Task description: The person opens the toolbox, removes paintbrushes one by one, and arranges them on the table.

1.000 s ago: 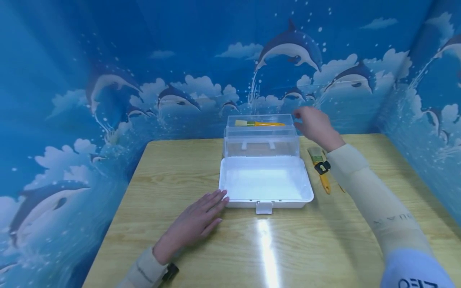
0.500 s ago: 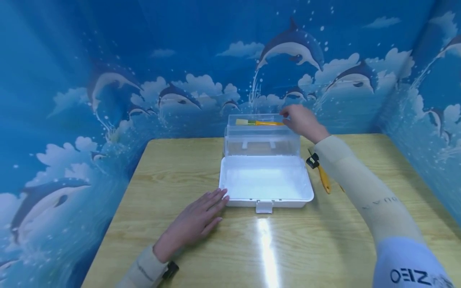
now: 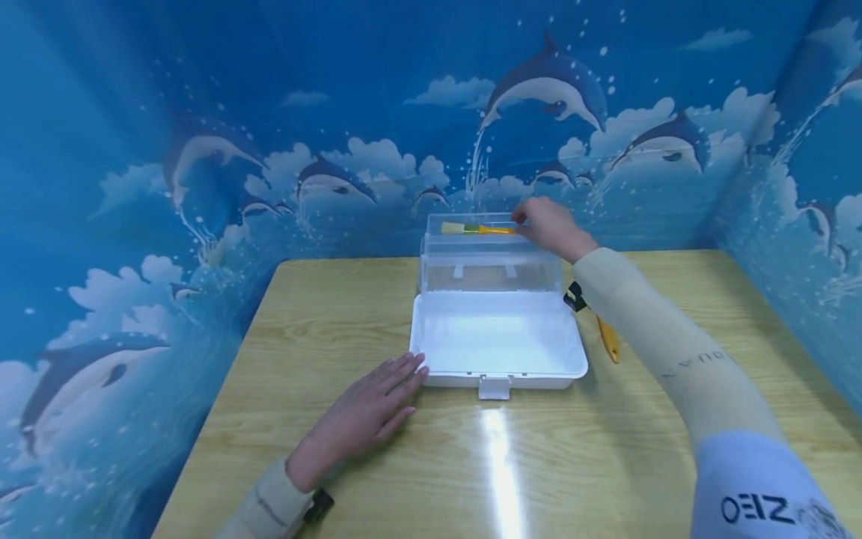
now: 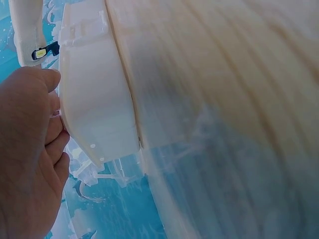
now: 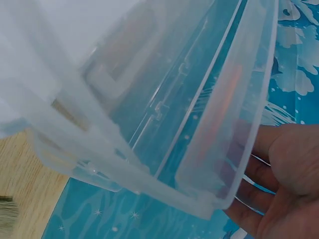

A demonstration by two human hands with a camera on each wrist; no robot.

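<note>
A white storage box (image 3: 498, 337) stands with its translucent lid and upper tray (image 3: 491, 262) raised at the back. Inside the clear upper part lies a flat paintbrush (image 3: 465, 228) with pale bristles and a yellow handle, an orange streak in the right wrist view. My right hand (image 3: 548, 224) is at the back edge of that part, by the handle's end; in the right wrist view its fingers lie behind the clear wall, loosely bent, thumb unseen. My left hand (image 3: 370, 404) lies with fairly straight fingers, tips touching the box's front left corner.
A wider paintbrush (image 3: 608, 340) lies on the wooden table (image 3: 323, 314) right of the box, mostly hidden under my right sleeve. A latch (image 3: 494, 388) hangs at the box's front. A blue dolphin-printed curtain (image 3: 377, 90) surrounds the table's back and sides.
My right hand has moved left along the back edge of the raised clear part, toward the brush handle, and its sleeve covers more of the wider brush. Left hand and box stay in place.
</note>
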